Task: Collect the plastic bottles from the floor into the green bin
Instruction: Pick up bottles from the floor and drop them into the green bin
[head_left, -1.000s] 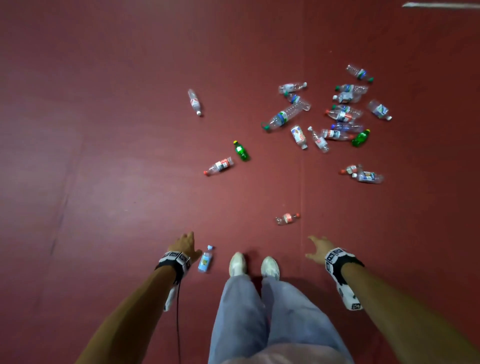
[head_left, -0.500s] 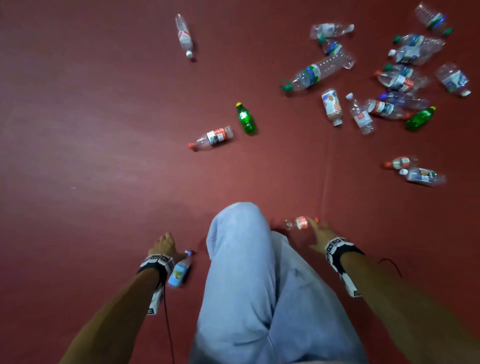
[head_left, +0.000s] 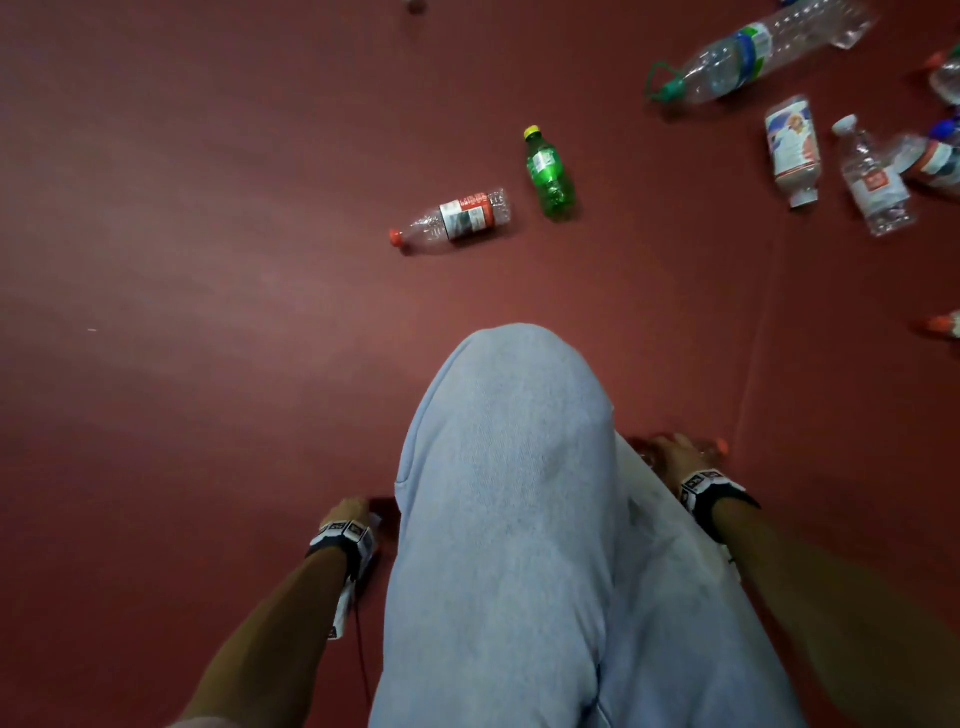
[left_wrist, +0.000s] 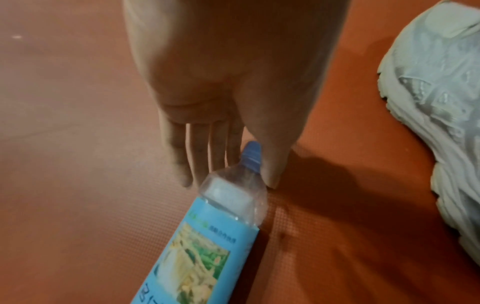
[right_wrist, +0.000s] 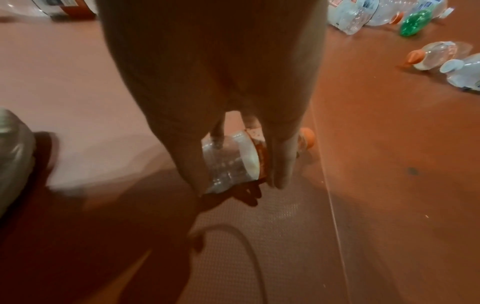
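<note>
I crouch over a dark red floor; no green bin is in view. My left hand (head_left: 345, 512) (left_wrist: 231, 183) reaches down beside my knee and pinches the neck of a blue-labelled bottle (left_wrist: 207, 246) between thumb and fingers, its blue cap (left_wrist: 253, 152) showing between them. The bottle lies along the floor under my wrist. My right hand (head_left: 670, 457) (right_wrist: 239, 174) grips a small clear bottle with an orange cap (right_wrist: 228, 164) (head_left: 721, 446), thumb on one side and fingers on the other.
Ahead lie a clear red-capped bottle (head_left: 457, 218) and a small green bottle (head_left: 548, 176). Several more bottles (head_left: 795, 150) crowd the far right. My trousered knee (head_left: 509, 493) hides the floor between my hands; a pale shoe (left_wrist: 436, 102) stands right of the left hand.
I have crouched lower, so the far bottles moved up and out of view. Both hands dropped from hovering to the floor and took hold of their bottles.
</note>
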